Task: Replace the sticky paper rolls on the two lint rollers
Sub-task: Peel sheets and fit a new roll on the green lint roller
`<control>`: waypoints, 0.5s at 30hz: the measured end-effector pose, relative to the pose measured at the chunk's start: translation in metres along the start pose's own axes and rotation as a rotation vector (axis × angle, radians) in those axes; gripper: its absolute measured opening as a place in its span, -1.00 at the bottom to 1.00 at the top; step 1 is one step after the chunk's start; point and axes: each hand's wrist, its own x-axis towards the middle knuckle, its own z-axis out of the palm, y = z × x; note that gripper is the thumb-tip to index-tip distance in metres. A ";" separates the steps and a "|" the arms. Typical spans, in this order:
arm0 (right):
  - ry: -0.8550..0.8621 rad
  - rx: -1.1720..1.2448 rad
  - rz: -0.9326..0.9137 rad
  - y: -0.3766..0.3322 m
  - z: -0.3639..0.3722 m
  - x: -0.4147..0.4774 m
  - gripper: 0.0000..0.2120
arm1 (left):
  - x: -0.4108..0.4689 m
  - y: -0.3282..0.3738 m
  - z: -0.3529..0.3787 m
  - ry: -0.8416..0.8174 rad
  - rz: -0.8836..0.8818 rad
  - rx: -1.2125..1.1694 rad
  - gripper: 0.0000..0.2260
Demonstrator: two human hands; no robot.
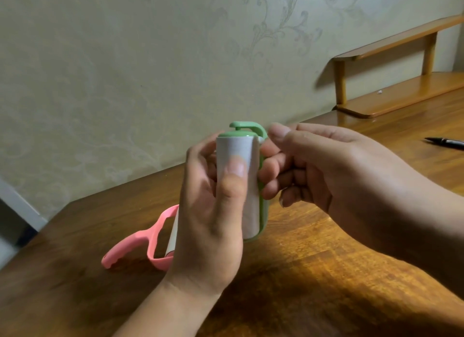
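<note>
A green lint roller (251, 129) with a white sticky paper roll (238, 150) on it is held upright above the wooden table. My left hand (213, 218) grips the roll, thumb laid along its front. My right hand (326, 168) is at the roller's right side, its curled fingers holding the green frame behind the roll. A pink lint roller (140, 243) with a white roll lies on the table to the left, partly hidden behind my left hand.
A black pen (445, 142) lies on the table (313, 248) at the far right. A small wooden shelf (391, 85) stands at the back right against the patterned wall. The table's left edge runs close to the pink roller.
</note>
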 end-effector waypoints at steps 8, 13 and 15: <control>0.029 -0.097 0.010 0.000 -0.004 -0.001 -0.85 | 0.000 0.004 -0.003 0.014 0.125 0.228 -0.73; 0.020 -0.172 -0.035 0.000 -0.005 -0.001 -0.84 | 0.001 0.001 -0.003 0.016 0.096 0.257 -0.65; 0.030 -0.191 -0.060 0.001 -0.005 0.000 -0.83 | 0.001 0.002 -0.001 -0.001 0.053 0.213 -0.64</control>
